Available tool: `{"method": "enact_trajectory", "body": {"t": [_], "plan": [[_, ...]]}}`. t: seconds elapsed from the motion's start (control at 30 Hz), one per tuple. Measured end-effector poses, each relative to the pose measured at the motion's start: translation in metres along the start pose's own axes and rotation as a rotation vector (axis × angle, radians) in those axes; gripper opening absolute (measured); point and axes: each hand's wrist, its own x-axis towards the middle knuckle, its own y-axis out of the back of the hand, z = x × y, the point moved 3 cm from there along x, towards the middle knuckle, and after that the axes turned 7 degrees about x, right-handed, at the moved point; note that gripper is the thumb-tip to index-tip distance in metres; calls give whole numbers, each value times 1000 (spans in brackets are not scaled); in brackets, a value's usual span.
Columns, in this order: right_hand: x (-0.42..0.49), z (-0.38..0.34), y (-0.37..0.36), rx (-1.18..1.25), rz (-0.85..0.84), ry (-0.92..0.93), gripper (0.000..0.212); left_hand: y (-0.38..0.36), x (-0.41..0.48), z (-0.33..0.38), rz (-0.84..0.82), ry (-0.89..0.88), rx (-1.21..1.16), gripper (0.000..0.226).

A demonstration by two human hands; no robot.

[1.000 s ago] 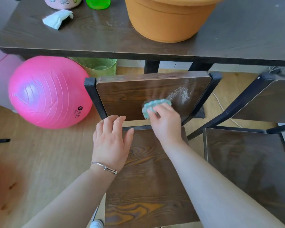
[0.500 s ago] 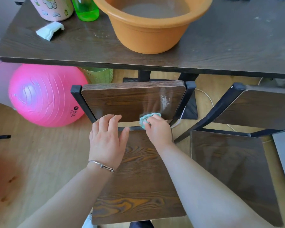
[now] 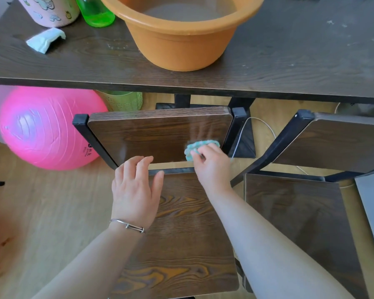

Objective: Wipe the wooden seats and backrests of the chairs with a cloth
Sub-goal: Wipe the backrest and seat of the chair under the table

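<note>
A dark wooden chair stands in front of me, with its backrest (image 3: 156,132) against a black metal frame and its seat (image 3: 181,234) below. My right hand (image 3: 212,167) grips a small teal cloth (image 3: 200,146) and presses it on the lower right corner of the backrest. My left hand (image 3: 136,190) lies flat with spread fingers on the seat's rear left corner, a silver bracelet on its wrist. A second chair (image 3: 296,212) of the same kind stands to the right, its backrest (image 3: 337,145) angled away.
A dark table (image 3: 289,67) runs across the top, holding an orange basin (image 3: 181,33), a green bottle (image 3: 95,11), a pink patterned cup (image 3: 50,9) and a crumpled white wipe (image 3: 44,39). A pink ball (image 3: 45,130) and a green bin (image 3: 123,100) sit under it.
My right hand has slid the cloth from the middle of the backrest's lower edge to its lower right corner. The view has tilted up, showing more of the table. My left hand stays on the seat.
</note>
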Motion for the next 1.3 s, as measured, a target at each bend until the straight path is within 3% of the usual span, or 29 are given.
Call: {"method": "enact_trajectory", "body": {"t": [0.17, 0.27, 0.4, 0.5, 0.67, 0.77, 0.93, 1.13, 1.3], "plan": [[-9, 10, -10, -87, -85, 3, 18, -4, -2, -2, 1, 6, 7, 52], [17, -18, 34, 9, 86, 145, 23, -6, -3, 2, -9, -6, 1, 51], [42, -38, 80, 43, 285, 171, 21, -9, -2, 10, -35, -4, 11, 49], [25, -11, 54, 19, 139, 154, 20, -11, -2, 14, -47, 12, 6, 49], [-16, 51, 0, -133, -84, -27, 16, -17, -1, 9, -23, -18, 13, 52], [-11, 43, 10, -75, -52, 28, 17, -22, -2, 5, -11, -5, 0, 50], [33, 1, 86, 27, 251, 158, 23, -33, -2, 11, -49, 7, -10, 51], [22, 31, 66, 49, 130, 147, 23, -43, 0, 25, -94, -10, -17, 47], [-14, 94, 8, 35, -12, -72, 26, -56, -7, 11, -81, -19, 15, 45]]}}
